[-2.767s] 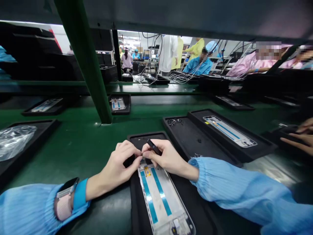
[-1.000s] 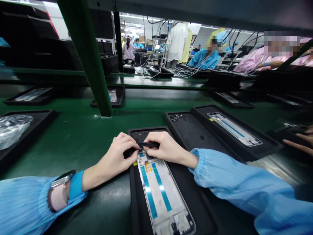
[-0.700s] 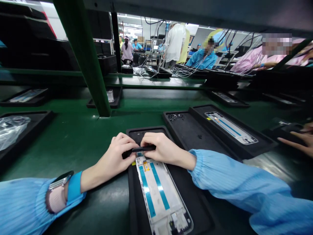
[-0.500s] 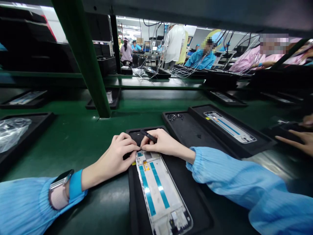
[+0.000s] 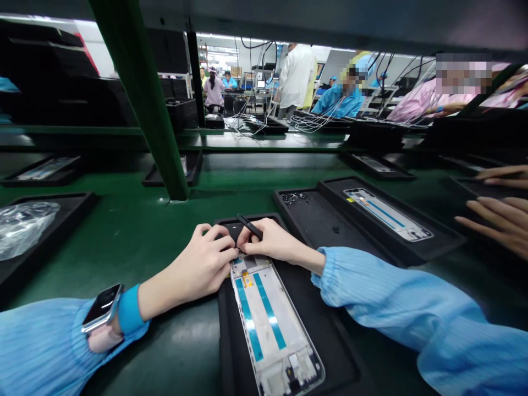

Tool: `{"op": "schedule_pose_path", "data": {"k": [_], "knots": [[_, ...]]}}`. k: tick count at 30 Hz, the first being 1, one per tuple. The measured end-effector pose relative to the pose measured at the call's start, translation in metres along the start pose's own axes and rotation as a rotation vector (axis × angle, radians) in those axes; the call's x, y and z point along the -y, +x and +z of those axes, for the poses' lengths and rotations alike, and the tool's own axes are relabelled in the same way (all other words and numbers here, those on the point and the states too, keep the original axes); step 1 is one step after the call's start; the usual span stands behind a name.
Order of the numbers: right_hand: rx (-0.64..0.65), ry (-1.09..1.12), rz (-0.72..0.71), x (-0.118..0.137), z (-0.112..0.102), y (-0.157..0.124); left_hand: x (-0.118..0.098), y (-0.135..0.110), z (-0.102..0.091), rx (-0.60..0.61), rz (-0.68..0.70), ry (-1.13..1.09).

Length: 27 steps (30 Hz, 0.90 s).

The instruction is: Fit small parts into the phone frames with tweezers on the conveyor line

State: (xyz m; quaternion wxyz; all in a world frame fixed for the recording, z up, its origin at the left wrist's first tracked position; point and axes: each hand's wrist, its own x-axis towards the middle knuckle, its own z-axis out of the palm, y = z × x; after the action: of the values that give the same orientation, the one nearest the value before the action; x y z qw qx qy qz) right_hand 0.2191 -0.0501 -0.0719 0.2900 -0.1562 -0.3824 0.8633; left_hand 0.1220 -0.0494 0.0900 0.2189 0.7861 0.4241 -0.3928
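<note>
My right hand (image 5: 268, 243) is shut on a slim black spudger (image 5: 249, 226), whose far end points up and to the left. My left hand (image 5: 193, 268) is curled over the top end of a phone display frame (image 5: 268, 324), which has a white back and blue strips. The two hands' fingertips meet there, hiding that end and anything small pinched in it. The frame lies flat in a black tray (image 5: 325, 352).
Beyond stands a second black tray (image 5: 330, 225) with another phone frame (image 5: 388, 214) and a heap of small dark screws (image 5: 293, 198). A co-worker's hand (image 5: 495, 220) works at the right. A green post (image 5: 140, 99) rises from the green bench (image 5: 124, 231).
The spudger has turned from lying level between my hands to slanting up and left. My right hand has drawn slightly back. The co-worker's fingers have shifted further into view.
</note>
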Motion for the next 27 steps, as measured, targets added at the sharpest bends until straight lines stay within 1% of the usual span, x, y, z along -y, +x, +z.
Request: {"op": "schedule_pose_path", "data": {"k": [2,5,6,7,8,10,14,15,19,27], "knots": [[-0.105,0.103,-0.042,-0.001,0.001,-0.001,0.002,-0.002,0.002,-0.021,0.010,-0.008],[-0.366,0.195,-0.116,-0.003,0.002,-0.005,0.005,-0.005,0.005,-0.067,0.008,-0.070],[-0.427,0.199,-0.134,-0.004,0.003,-0.006,0.006,-0.006,0.006,-0.081,0.004,-0.091],[-0.455,0.201,-0.140,-0.004,0.003,-0.008,0.007,-0.006,0.006,-0.094,0.000,-0.109],[-0.453,0.206,-0.138,-0.004,0.004,-0.008,0.007,-0.006,0.007,-0.106,-0.007,-0.122],[-0.400,0.223,-0.137,-0.005,0.005,-0.009,0.008,-0.005,0.007,-0.126,-0.021,-0.144],[-0.354,0.123,-0.235,-0.007,0.008,-0.007,0.009,-0.004,0.009,-0.143,-0.059,-0.201],[-0.341,0.108,-0.240,-0.008,0.009,-0.006,0.009,-0.004,0.009,-0.146,-0.066,-0.215],[-0.238,0.172,-0.198,-0.009,0.012,-0.007,0.010,-0.005,0.011,-0.157,-0.072,-0.243],[-0.219,0.094,-0.237,-0.005,0.010,-0.010,0.011,-0.004,0.013,-0.174,-0.067,-0.244]]}}
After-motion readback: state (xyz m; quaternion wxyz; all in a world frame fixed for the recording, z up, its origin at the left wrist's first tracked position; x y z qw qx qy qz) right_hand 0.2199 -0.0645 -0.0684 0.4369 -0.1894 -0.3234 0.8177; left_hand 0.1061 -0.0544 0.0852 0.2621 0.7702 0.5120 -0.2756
